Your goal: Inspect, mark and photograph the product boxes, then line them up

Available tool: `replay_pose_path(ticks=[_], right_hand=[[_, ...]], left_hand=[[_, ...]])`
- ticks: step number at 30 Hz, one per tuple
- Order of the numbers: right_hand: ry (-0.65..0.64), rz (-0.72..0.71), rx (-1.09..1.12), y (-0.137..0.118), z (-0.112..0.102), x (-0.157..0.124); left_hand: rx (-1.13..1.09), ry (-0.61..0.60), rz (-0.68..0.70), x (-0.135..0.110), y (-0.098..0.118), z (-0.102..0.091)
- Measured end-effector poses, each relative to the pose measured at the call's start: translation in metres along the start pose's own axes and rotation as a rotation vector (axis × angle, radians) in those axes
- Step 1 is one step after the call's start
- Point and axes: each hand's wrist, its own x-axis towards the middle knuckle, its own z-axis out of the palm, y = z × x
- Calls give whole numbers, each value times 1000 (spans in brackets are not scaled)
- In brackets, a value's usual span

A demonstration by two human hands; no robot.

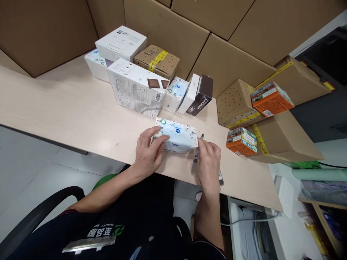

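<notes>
Dark shirt with a printed logo fills the bottom edge, a curved black chair arm just to its left. Up from there, both bare forearms reach onto the pale wood-grain bench. Left hand wraps the left end of the soft pack, fingers curled over its top and clamped on it. It's a pillowy, rounded block in glossy white-and-blue printed film, lying flat near the bench's front edge. Right hand sits at the pack's right end, fingers folded shut around a slim grey tool, its tip poking up just beside the pack. Behind, a crisp white box with two brown squares stands tilted, and a dark brown carton leans nearby. Off to the right, a small orange box lies near a perforated kraft carton banded with yellow tape. Big plain corrugated cartons wall off the back.
</notes>
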Motion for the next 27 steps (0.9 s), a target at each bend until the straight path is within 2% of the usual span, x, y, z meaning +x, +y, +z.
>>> replay_pose_path(ticks=[3, 6, 9, 11, 15, 19, 22, 27], right_hand=[[-157, -29, -164, -8, 7, -2], [-221, -78, -152, -13, 12, 2], [-218, -59, -59, -10, 12, 7], [-194, 10, -11, -5, 8, 7], [-87, 263, -3, 13, -9, -9], [-179, 464, 10, 30, -17, -36], [-222, 482, 22, 34, -13, -46], [-117, 455, 49, 32, -4, -43]], left_hand=[[5, -5, -6, 0, 0, 0], [9, -13, -5, 0, 0, 0], [7, -17, 1, 0, -1, 0], [6, -20, 4, 0, -1, 0], [-3, -30, 11, -1, -2, -1], [-14, -32, 18, 0, -2, -2], [-14, -30, 25, 0, -3, -1], [5, -24, 26, -1, -3, 0]])
